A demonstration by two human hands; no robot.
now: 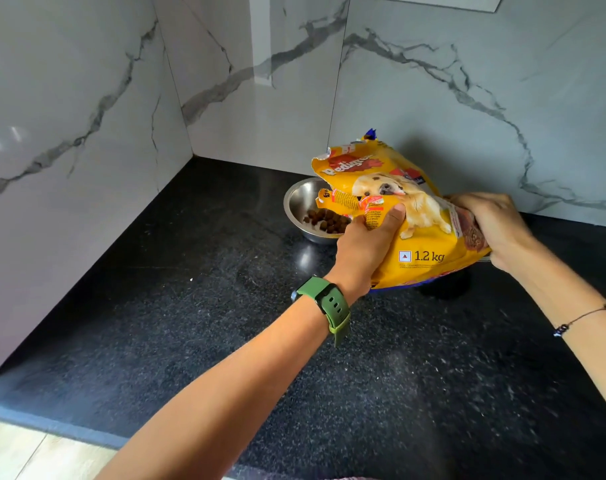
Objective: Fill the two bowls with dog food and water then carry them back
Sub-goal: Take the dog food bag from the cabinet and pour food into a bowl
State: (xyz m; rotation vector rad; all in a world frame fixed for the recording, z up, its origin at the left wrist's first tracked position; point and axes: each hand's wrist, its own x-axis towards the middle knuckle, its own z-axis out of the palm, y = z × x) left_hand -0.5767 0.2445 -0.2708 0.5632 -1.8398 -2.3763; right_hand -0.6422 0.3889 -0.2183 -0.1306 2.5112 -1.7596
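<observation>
Near edge: black speckled tabletop [197, 341], pale floor strip visible at bottom left. Two bare forearms reach in over it. Left wrist has a green watch [329, 303]; right wrist has a thin dark bracelet [585, 318].

Left hand [367, 244]: grip closed on the crumpled front edge of the yellow dog food bag [423, 233], thumb pressed on the printed face. Right hand [495, 230]: grip closed on the bag's far right end, fingers wrapped around the bunched material. Bag is held between both hands, tilted, torn mouth up and left over the bowl. "1.2 kg" print faces camera. Cannot tell if the bag bottom touches the tabletop.

Behind the left hand: steel bowl [301, 206] sits on the tabletop near the back wall, right side hidden by the bag. Brown kibble [326, 221] lies in it, covering only part of the bottom. Second bowl not seen.

Far: grey-veined marble wall tiles [433, 81] meeting in the corner.
</observation>
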